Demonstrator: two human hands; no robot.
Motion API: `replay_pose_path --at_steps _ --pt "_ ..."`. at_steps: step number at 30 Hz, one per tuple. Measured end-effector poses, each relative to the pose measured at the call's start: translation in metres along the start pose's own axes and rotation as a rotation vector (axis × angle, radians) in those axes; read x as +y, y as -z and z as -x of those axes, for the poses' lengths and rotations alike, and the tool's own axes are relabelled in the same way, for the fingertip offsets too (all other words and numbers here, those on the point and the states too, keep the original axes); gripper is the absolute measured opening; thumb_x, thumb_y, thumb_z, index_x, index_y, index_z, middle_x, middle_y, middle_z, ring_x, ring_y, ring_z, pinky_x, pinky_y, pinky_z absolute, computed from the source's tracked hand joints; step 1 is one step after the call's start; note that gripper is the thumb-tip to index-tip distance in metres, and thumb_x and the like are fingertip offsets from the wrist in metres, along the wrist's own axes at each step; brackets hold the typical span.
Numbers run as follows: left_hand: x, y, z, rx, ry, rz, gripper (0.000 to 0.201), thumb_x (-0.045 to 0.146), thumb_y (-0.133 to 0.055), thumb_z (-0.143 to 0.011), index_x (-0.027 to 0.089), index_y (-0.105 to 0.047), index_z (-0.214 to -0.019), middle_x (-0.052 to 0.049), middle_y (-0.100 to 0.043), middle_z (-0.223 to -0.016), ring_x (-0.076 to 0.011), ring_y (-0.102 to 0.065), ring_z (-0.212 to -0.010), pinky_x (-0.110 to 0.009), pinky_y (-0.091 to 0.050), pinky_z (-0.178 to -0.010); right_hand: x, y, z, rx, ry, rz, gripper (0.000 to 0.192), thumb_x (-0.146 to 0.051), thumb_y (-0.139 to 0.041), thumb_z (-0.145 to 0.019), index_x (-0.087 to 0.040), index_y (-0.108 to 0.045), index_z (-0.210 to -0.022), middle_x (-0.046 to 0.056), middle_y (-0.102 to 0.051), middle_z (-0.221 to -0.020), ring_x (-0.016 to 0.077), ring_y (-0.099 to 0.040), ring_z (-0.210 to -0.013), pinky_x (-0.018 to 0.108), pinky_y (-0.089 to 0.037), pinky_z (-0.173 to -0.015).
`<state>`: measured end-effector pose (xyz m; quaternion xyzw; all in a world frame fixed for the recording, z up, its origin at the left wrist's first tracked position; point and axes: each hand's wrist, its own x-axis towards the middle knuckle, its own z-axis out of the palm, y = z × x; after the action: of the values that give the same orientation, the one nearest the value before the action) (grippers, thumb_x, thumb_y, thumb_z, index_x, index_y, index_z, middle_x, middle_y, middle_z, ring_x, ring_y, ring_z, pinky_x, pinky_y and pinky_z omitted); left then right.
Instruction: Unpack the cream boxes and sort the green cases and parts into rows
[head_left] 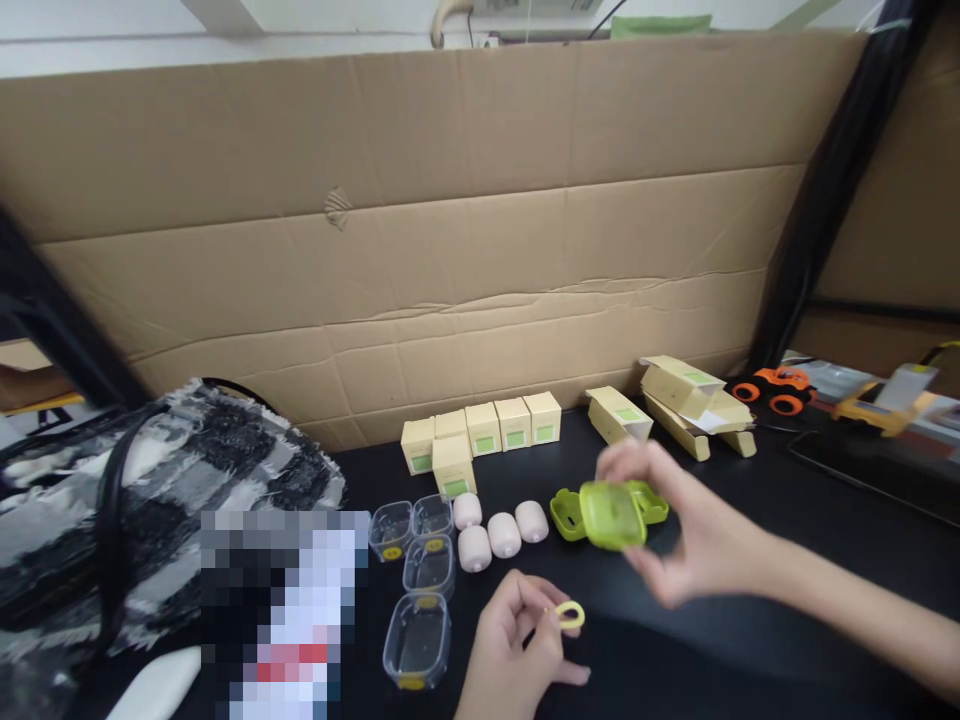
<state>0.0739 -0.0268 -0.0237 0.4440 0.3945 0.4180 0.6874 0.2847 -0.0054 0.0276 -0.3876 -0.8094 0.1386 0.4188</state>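
Right hand (697, 540) pinches green case (613, 515) above black tabletop (750, 500); left hand (510, 650) pinches yellow ring (570, 615) below. Step in hand likely ring fitting; next calls for aligning ring with case.

I see bare black surface (787, 540) open right of my hands. Ahead, three pink capsules (501, 530) and clear plastic cases (420, 570) crowd the middle; small yellow boxes (484, 430) line the cardboard wall (450, 250) behind. A plaid bag (150, 500) blocks the left.
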Motion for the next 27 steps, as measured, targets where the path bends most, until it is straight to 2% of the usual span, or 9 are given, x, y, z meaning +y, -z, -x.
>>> replay_pose_path --at_steps 3,5,7,10,14,17,20,24,27 --pt "-0.001 -0.002 0.001 -0.051 0.013 -0.012 0.056 0.062 -0.079 -0.05 0.016 -0.05 -0.064 0.003 -0.059 -0.063 -0.0091 -0.058 -0.052 -0.019 -0.051 -0.04 0.034 0.005 -0.031 0.002 -0.119 0.057 0.039 -0.023 -0.06 -0.078 -0.02 -0.048 -0.115 0.006 -0.055 -0.103 0.0213 -0.056 -0.094 0.039 -0.047 -0.086" --pt "-0.001 -0.002 0.002 -0.076 0.033 -0.045 0.055 0.061 -0.079 -0.052 0.016 -0.049 -0.066 0.003 -0.06 -0.059 -0.0065 -0.055 -0.047 -0.015 -0.046 -0.038 0.055 -0.001 -0.048 -0.082 -0.153 0.085 0.025 -0.029 -0.063 -0.084 -0.017 -0.056 -0.104 0.005 -0.058 -0.096 0.0201 -0.058 -0.088 0.039 -0.049 -0.08" --pt "-0.002 -0.002 0.001 -0.096 0.058 -0.1 0.052 0.056 -0.079 -0.057 0.016 -0.048 -0.067 0.003 -0.059 -0.059 -0.0044 -0.053 -0.046 -0.013 -0.042 -0.039 0.071 -0.01 -0.057 -0.188 -0.161 0.098 0.021 -0.032 -0.062 -0.088 -0.014 -0.06 -0.099 0.004 -0.061 -0.095 0.0182 -0.061 -0.084 0.037 -0.052 -0.075" --pt "-0.001 -0.001 0.0 -0.119 0.08 -0.159 0.045 0.049 -0.077 -0.063 0.017 -0.046 -0.068 0.004 -0.058 -0.059 -0.003 -0.051 -0.045 -0.013 -0.038 -0.04 0.085 -0.022 -0.059 -0.318 -0.144 0.093 0.022 -0.031 -0.057 -0.094 -0.015 -0.06 -0.109 0.006 -0.062 -0.106 0.018 -0.063 -0.088 0.037 -0.054 -0.077" --pt "0.0 0.001 0.0 -0.149 0.088 -0.178 0.043 0.049 -0.076 -0.065 0.018 -0.046 -0.069 0.004 -0.058 -0.061 -0.0039 -0.051 -0.047 -0.014 -0.039 -0.042 0.088 -0.022 -0.057 -0.392 -0.134 0.066 0.024 -0.031 -0.057 -0.094 -0.014 -0.059 -0.111 0.006 -0.062 -0.108 0.0185 -0.063 -0.089 0.038 -0.054 -0.077" --pt "0.002 0.002 0.0 -0.172 0.089 -0.153 0.046 0.053 -0.075 -0.064 0.018 -0.046 -0.07 0.005 -0.056 -0.061 -0.0056 -0.051 -0.048 -0.016 -0.041 -0.043 0.074 -0.014 -0.054 -0.345 -0.126 0.043 0.018 -0.028 -0.062 -0.09 -0.014 -0.062 -0.102 0.007 -0.062 -0.109 0.0206 -0.061 -0.097 0.042 -0.05 -0.087" --pt "0.002 0.004 -0.002 -0.184 0.092 -0.116 0.048 0.06 -0.072 -0.065 0.018 -0.049 -0.071 0.005 -0.056 -0.061 -0.0074 -0.051 -0.05 -0.018 -0.043 -0.044 0.039 -0.007 -0.042 -0.296 -0.073 -0.006 0.016 -0.025 -0.064 -0.084 -0.017 -0.063 -0.098 0.008 -0.061 -0.111 0.0214 -0.056 -0.106 0.04 -0.044 -0.096" --pt "-0.002 0.008 -0.005 -0.192 0.095 -0.122 0.05 0.063 -0.07 -0.065 0.017 -0.053 -0.073 0.004 -0.056 -0.06 -0.0072 -0.051 -0.048 -0.018 -0.042 -0.045 -0.013 -0.012 -0.009 -0.452 -0.029 -0.139 0.017 -0.027 -0.067 -0.081 -0.018 -0.067 -0.096 0.002 -0.066 -0.087 0.0139 -0.063 -0.079 0.023 -0.052 -0.07" --pt "-0.006 0.007 -0.005 -0.201 0.068 -0.162 0.052 0.063 -0.07 -0.065 0.015 -0.058 -0.081 0.004 -0.055 -0.06 -0.0055 -0.046 -0.045 -0.018 -0.038 -0.045 -0.026 -0.013 0.011 -0.39 -0.052 -0.118 0.011 -0.022 -0.059 -0.086 -0.016 -0.069 -0.085 0.003 -0.067 -0.078 0.0127 -0.063 -0.072 0.022 -0.05 -0.065"
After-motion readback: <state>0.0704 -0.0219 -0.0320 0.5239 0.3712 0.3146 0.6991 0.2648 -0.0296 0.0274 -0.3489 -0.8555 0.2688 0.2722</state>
